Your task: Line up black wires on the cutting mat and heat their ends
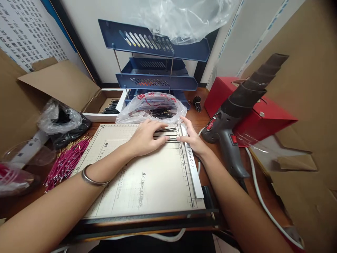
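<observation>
Several short, thin black cords (165,135) lie across the board of a paper cutter (158,186), in small groups one below another. My left hand (143,138) rests on the board, its thumb and fingers curved around the cords and holding them down; the palm hides their left ends. On the other side my right hand (194,138) straddles the cutter's white edge strip (195,175). Its thumb tip touches the cords' right ends, while its index finger stretches forward, apart from the thumb.
Behind the board sits a clear plastic bag (131,114) with dark cords, before a blue tiered rack (158,81). At right, a heat gun (231,140) stands by a red box (273,119). Magenta cords (67,158) lie left, near an open carton (63,84). A white cable (256,182) runs along the right.
</observation>
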{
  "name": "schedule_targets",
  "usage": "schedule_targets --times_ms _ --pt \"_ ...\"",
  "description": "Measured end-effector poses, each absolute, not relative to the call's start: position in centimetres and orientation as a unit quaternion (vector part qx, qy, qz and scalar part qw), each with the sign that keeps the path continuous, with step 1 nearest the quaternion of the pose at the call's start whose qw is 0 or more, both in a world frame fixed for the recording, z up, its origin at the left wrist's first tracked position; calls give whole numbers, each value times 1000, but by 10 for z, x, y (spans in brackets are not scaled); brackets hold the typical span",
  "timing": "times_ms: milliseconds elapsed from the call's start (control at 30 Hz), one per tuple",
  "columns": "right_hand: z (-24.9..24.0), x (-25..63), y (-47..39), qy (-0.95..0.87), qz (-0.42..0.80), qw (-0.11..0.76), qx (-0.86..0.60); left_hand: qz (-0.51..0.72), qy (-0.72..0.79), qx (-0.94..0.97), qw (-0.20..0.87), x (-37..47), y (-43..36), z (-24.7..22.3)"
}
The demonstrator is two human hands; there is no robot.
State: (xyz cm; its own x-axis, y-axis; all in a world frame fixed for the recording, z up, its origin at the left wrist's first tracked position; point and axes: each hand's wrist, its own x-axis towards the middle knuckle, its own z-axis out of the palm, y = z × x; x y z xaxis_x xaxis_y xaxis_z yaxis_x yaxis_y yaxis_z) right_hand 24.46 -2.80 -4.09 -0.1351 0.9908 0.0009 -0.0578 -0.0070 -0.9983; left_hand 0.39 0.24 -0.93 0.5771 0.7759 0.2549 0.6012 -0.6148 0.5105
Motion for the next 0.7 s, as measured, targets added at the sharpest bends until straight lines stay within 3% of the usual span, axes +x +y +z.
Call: schedule_targets --times_ms 700 --pt "-51 244 -18 -500 533 512 -453 228 411 861 192 3 5 -9"
